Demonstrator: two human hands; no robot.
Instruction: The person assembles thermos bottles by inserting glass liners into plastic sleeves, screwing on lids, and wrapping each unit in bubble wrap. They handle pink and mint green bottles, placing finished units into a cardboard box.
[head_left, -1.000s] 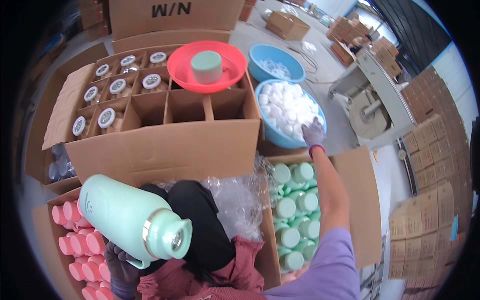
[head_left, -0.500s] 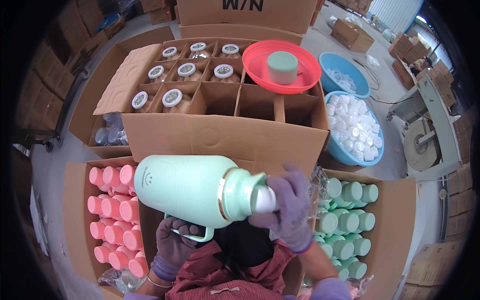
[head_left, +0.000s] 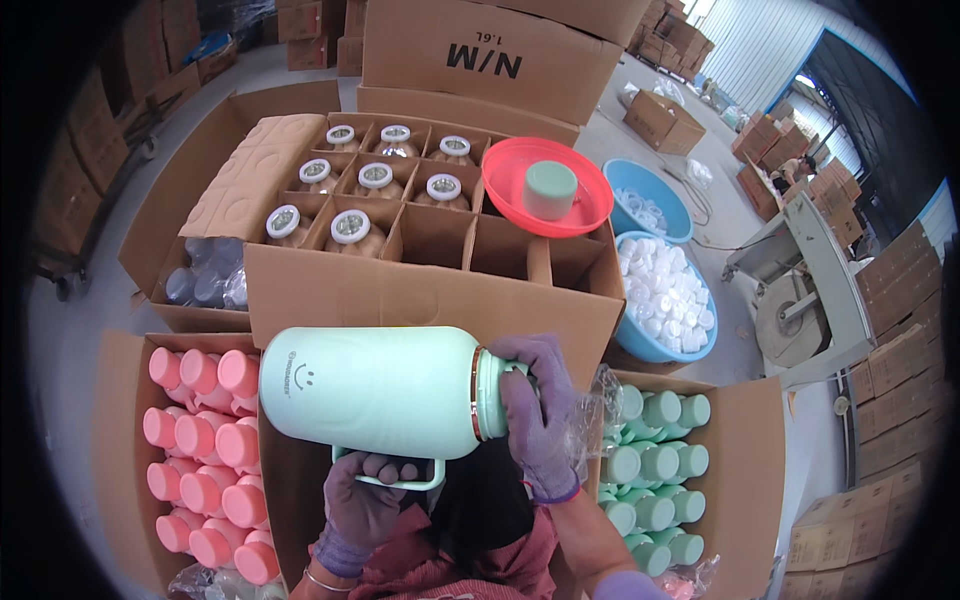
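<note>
The left hand (head_left: 362,505) grasps the handle of a mint-green metal flask (head_left: 375,392) lying sideways. The right hand (head_left: 537,420), at three o'clock of it, clenches its mouth.

The flask (head_left: 375,390) I hold is pale mint green with a small white face mark and a copper-coloured ring at its neck. My left hand (head_left: 362,500) and my right hand (head_left: 540,420) wear purple-grey knit gloves. The cups (head_left: 205,450) on my left are pink; the cups (head_left: 655,470) on my right are mint green. The dish (head_left: 590,200) is coral red, the caps (head_left: 665,290) white, their basin (head_left: 640,345) blue, the divided carton (head_left: 430,290) plain brown
</note>
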